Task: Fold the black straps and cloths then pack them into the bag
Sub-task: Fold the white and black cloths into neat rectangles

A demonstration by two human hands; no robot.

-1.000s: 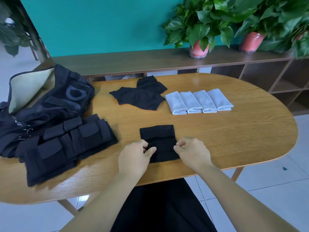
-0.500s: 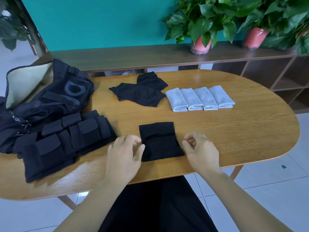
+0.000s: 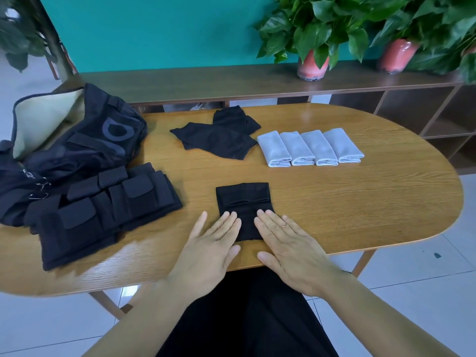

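Note:
A folded black cloth (image 3: 243, 199) lies near the table's front edge. My left hand (image 3: 211, 243) and my right hand (image 3: 288, 240) lie flat, palms down, with straight fingers pressing on the cloth's near half, one at each side. More black cloths (image 3: 216, 136) lie unfolded in a loose pile at the back middle. Folded black straps (image 3: 103, 210) with pocket flaps are stacked at the left. Behind them the black bag (image 3: 77, 140) lies on its side, its mouth showing a pale lining.
Several folded white towels (image 3: 309, 148) sit in a row at the back right of the oval wooden table (image 3: 360, 202). A dark shelf unit (image 3: 231, 81) with potted plants (image 3: 313, 65) stands behind it, against a teal wall.
My hands pinched the cloth's near edge, then moved apart off it. Now both lie flat, pressing on its near half.

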